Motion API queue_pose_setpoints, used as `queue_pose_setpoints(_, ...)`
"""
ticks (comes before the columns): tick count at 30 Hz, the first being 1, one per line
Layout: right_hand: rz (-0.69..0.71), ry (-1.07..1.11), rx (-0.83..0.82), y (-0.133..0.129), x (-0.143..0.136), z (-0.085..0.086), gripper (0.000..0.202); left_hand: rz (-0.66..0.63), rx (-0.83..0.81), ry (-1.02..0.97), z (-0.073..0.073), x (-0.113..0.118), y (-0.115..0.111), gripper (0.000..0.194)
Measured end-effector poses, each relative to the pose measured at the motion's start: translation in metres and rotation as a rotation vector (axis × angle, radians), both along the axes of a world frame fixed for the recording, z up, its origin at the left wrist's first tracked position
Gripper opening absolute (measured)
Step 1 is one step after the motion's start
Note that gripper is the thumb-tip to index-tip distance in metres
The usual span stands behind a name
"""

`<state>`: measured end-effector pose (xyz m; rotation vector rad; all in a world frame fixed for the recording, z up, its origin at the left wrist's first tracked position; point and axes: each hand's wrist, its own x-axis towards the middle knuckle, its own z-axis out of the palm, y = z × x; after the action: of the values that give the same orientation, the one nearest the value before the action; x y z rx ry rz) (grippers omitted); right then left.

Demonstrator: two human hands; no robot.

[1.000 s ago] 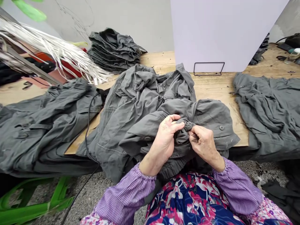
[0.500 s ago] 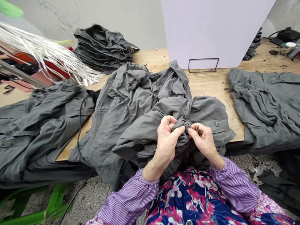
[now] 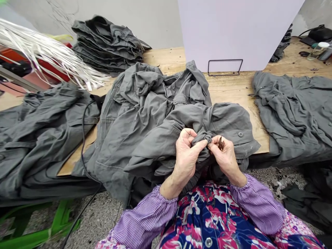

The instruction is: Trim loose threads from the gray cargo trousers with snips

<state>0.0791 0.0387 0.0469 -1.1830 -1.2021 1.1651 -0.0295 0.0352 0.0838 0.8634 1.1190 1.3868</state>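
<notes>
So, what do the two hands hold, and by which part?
The left hand pinches the grey garment by a bunched fold; the right hand, touching that fold, holds a small brown object, part unclear.

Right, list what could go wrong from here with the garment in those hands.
The brown object in the right hand could snag the grey garment, since it sits close to the pinched cloth. The garment overhangs the table, so its weight might drag it down. The dark cable crosses the garment's lower left corner and might catch if the cloth is pulled.
</notes>
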Motion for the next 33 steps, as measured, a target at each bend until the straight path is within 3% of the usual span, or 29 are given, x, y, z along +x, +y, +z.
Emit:
queue_pose_setpoints(8, -0.095, -0.29, 0.205, 0.01, -0.003, -0.015, 0.008, 0.035, -0.096, -0.228, 0.006, -0.008, 0.008, 0.034)
queue_pose_setpoints(15, -0.109, -0.239, 0.116, 0.028, 0.008, -0.044, 0.01, -0.071, -0.236, -0.348, 0.017, -0.02, 0.002, 0.037)
queue_pose_setpoints(18, -0.205, -0.167, 0.182, 0.019, 0.017, -0.033, 0.011, -0.043, -0.197, -0.319, 0.014, -0.019, 0.005, 0.038)
queue_pose_setpoints(21, -0.257, -0.271, 0.403, 0.006, 0.026, -0.011, 0.012, -0.058, -0.159, -0.259, 0.01, -0.016, 0.007, 0.039)
queue_pose_setpoints(24, -0.097, -0.519, 0.678, 0.001, 0.033, 0.01, 0.023, -0.128, -0.126, -0.196, 0.01, -0.013, 0.006, 0.039)
queue_pose_setpoints(27, 0.045, -0.667, 0.805, 0.006, 0.034, 0.017, 0.022, -0.206, -0.103, -0.151, 0.011, -0.013, 0.005, 0.04)
queue_pose_setpoints(30, 0.079, -0.578, 0.773, 0.009, 0.032, 0.014, 0.017, -0.229, -0.086, -0.109, 0.011, -0.015, 0.005, 0.039)
queue_pose_setpoints(33, 0.072, -0.312, 0.498, 0.007, 0.029, 0.007, 0.009, -0.216, -0.095, -0.086, 0.008, -0.014, 0.008, 0.036)
